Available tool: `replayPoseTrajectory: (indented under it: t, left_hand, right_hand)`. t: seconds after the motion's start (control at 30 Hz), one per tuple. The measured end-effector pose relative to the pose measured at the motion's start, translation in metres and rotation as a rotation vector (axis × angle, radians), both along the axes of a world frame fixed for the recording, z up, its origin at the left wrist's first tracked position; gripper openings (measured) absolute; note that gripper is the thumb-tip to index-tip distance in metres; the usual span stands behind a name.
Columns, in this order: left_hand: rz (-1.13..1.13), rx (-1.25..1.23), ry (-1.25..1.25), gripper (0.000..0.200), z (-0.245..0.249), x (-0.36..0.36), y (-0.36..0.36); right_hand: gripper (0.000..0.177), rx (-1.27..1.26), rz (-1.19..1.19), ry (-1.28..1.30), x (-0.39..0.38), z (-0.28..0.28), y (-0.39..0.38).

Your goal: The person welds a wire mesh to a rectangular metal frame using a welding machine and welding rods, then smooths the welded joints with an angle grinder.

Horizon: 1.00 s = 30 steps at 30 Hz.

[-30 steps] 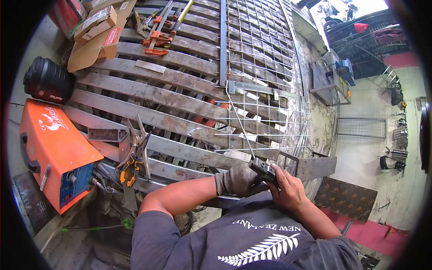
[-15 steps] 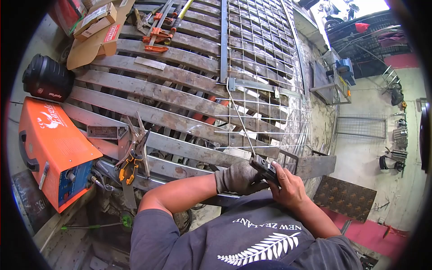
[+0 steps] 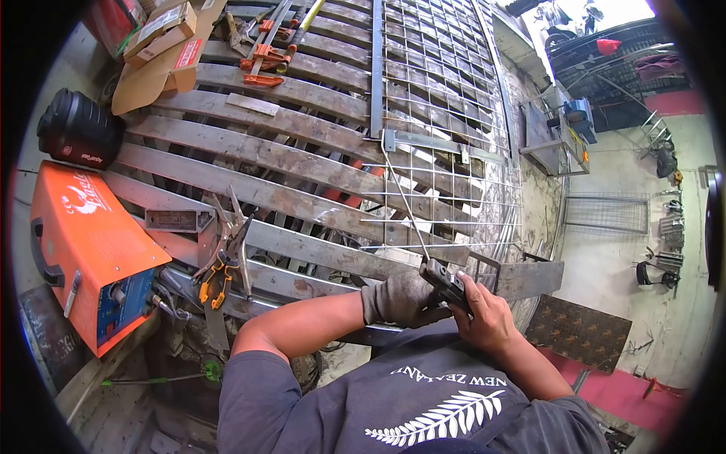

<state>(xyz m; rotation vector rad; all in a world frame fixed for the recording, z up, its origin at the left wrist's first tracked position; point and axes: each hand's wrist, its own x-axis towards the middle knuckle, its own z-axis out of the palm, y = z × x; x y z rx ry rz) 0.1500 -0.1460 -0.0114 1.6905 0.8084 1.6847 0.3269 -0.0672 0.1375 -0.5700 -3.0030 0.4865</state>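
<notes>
In hand: black electrode holder (image 3: 446, 285), low centre of view, just in front of the person's chest, over the near edge of the bench. Thin grey welding rod (image 3: 404, 200) is clamped in its nose and runs up & slightly left across the mesh. Rod tip ends at the small steel tab (image 3: 389, 141) where the vertical steel bar (image 3: 376, 68) meets a crossbar; can't tell if it's touching.

Grip: left hand (image 3: 393, 299), in a grey knit glove, is closed round the holder's front end from the left. Right hand (image 3: 484, 318), bare, has fingers wrapped tight on the rear of the handle w/ thumb on top. The hands are right next to each other.

Under the rod: galvanised wire mesh panel (image 3: 446, 98) lying on a bench of rusty flat steel slats (image 3: 265, 163). Flat steel plate (image 3: 533, 278) sits just right of the hands.

Left of the forearm: orange-handled pliers (image 3: 217, 281) & bare-metal locking pliers (image 3: 233, 227) on the slats, short rectangular steel tube offcut (image 3: 172, 220) beside them. Further left, orange box-shaped welding machine (image 3: 91, 242), w/ a black rounded plastic housing (image 3: 79, 130) above it.

Far end of bench: orange bar clamps (image 3: 263, 62), brown cardboard boxes (image 3: 162, 45) top left.
</notes>
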Motion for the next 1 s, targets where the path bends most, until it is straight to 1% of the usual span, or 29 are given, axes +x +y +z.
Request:
replayPoseTrajectory:
  t: [0.17,0.27,0.37,0.47,0.57,0.67,0.77,0.87,0.97,1.0]
  left_hand:
    - [-0.076,-0.107,0.029,0.024,-0.004,0.000,-0.004]
    - [-0.046,-0.038,-0.001,0.022,0.000,0.001,-0.002]
    - [-0.012,-0.027,-0.011,0.022,0.003,0.000,-0.003]
    - [-0.047,-0.004,0.013,0.024,0.005,-0.003,-0.001]
    - [-0.055,-0.033,-0.005,0.028,-0.002,0.001,-0.002]
    - [-0.037,0.005,-0.020,0.034,0.007,-0.003,-0.004]
    - [-0.072,-0.036,0.085,0.039,-0.014,-0.001,-0.006]
    - [-0.086,-0.032,0.078,0.039,-0.016,-0.003,-0.006]
    - [-0.188,-0.143,0.078,0.038,-0.025,-0.006,-0.008]
    - [-0.156,-0.139,0.058,0.038,-0.024,-0.007,-0.005]
  right_hand:
    - [0.074,-0.023,-0.012,-0.021,0.003,0.001,0.000]
    - [0.073,-0.029,-0.015,-0.004,0.002,0.001,-0.001]
    - [0.074,-0.034,-0.021,-0.036,0.004,0.001,-0.001]
    - [0.075,-0.043,-0.015,0.001,0.002,0.001,-0.001]
    - [0.074,-0.075,-0.031,-0.024,0.003,0.003,-0.002]
    - [0.074,-0.126,-0.057,-0.025,0.001,0.006,-0.004]
    - [0.074,-0.172,-0.061,-0.010,0.000,0.007,-0.004]
    - [0.069,-0.176,-0.071,0.069,0.000,0.003,-0.005]
    - [0.061,-0.170,-0.132,0.164,0.008,0.000,-0.006]
    - [0.059,-0.181,-0.179,0.179,0.009,0.001,-0.007]
